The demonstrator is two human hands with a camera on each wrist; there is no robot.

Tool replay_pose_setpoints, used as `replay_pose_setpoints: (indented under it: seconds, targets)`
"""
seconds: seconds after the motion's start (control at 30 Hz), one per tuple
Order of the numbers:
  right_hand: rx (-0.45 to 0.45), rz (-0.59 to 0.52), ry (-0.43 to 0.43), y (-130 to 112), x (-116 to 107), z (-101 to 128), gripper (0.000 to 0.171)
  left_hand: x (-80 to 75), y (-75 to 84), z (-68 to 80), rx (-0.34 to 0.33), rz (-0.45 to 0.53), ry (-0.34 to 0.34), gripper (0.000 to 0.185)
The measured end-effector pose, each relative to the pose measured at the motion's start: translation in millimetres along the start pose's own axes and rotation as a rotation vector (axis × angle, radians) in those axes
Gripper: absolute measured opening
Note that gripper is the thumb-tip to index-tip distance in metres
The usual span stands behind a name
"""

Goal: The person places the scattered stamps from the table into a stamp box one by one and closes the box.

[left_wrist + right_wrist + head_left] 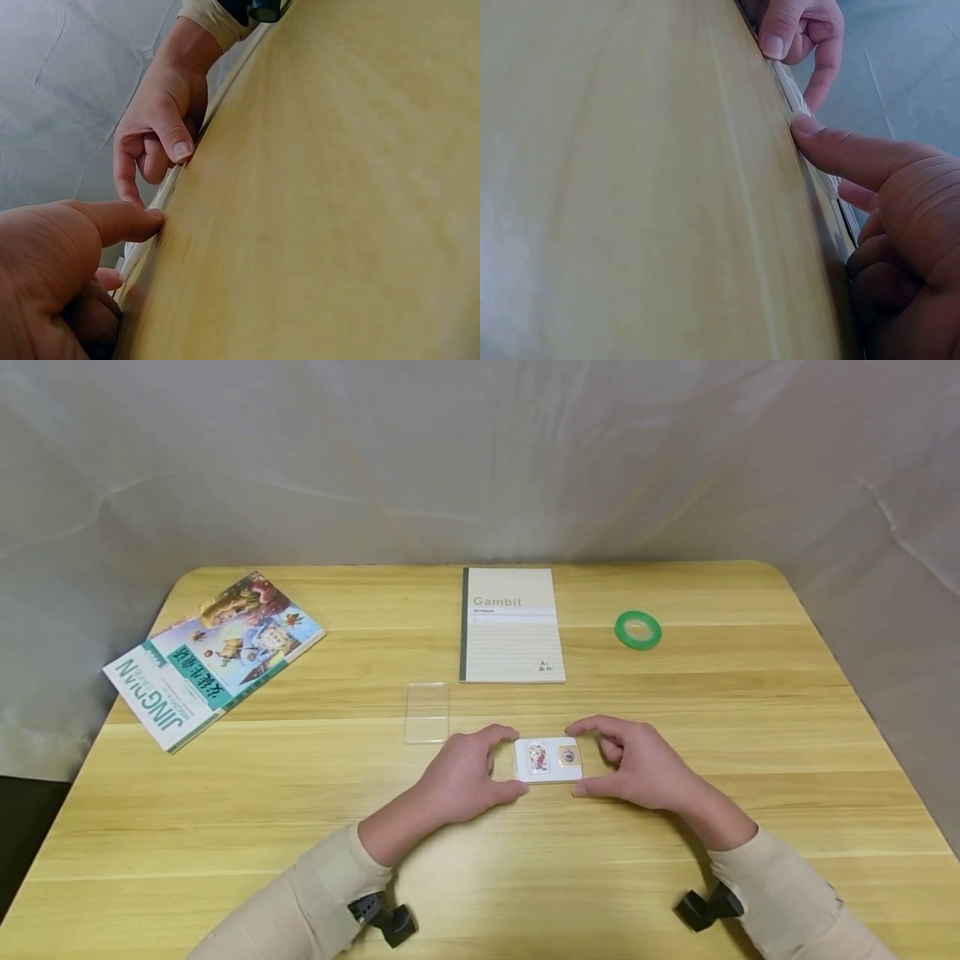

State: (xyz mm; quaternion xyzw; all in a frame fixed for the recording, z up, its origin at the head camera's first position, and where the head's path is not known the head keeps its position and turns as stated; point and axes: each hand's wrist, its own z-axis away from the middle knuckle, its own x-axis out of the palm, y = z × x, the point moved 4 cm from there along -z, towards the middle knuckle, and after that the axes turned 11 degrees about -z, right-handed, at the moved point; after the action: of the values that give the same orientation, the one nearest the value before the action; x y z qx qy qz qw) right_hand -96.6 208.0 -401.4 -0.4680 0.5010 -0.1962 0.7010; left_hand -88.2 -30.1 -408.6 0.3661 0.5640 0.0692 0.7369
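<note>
Holding a small white card case [548, 761] flat on the tabletop [480, 877], near its front middle. Left hand [463, 775] pinching the case's left end between thumb and forefinger; right hand [628, 764] pinching the right end likewise. Wrists resting low, other fingers curled under. Probably steadying it; next likely calls for fitting the clear lid [427, 712] lying just beside, behind-left.

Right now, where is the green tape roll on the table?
In the head view, the green tape roll lies far right on the table, right of the Gambit notebook.
</note>
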Motion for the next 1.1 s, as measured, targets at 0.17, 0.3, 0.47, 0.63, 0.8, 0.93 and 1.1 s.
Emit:
replay_pose_setpoints:
  seconds: [0.17,0.3,0.47,0.63,0.8,0.93,1.1]
  targets:
    - [0.004,0.003,-0.005,1.2,1.0,-0.8,0.063,-0.4,-1.5,1.0,0.008,0.005,0.009,0.067]
    - [0.021,-0.003,-0.006,4.0,2.4,-1.1,0.062,-2.1,-4.7,5.1,0.029,0.023,0.034,0.068]
    - [0.033,-0.001,0.0,6.4,3.4,-1.1,0.061,-13.4,-11.5,14.9,0.02,0.059,0.097,0.075]
    - [0.03,0.007,0.007,5.8,1.5,-0.7,0.062,-32.0,-25.4,21.5,-0.036,0.049,0.182,0.082]
    - [0.028,0.006,0.006,6.4,1.1,-0.6,0.062,-47.8,-42.8,24.7,-0.098,0.026,0.242,0.084]
    - [0.026,-0.006,0.006,7.1,1.6,-0.8,0.062,-57.4,-55.3,26.2,-0.172,-0.001,0.246,0.085]
    - [0.025,-0.01,0.008,7.6,1.6,-0.7,0.062,-64.5,-65.3,27.5,-0.217,-0.049,0.229,0.08]
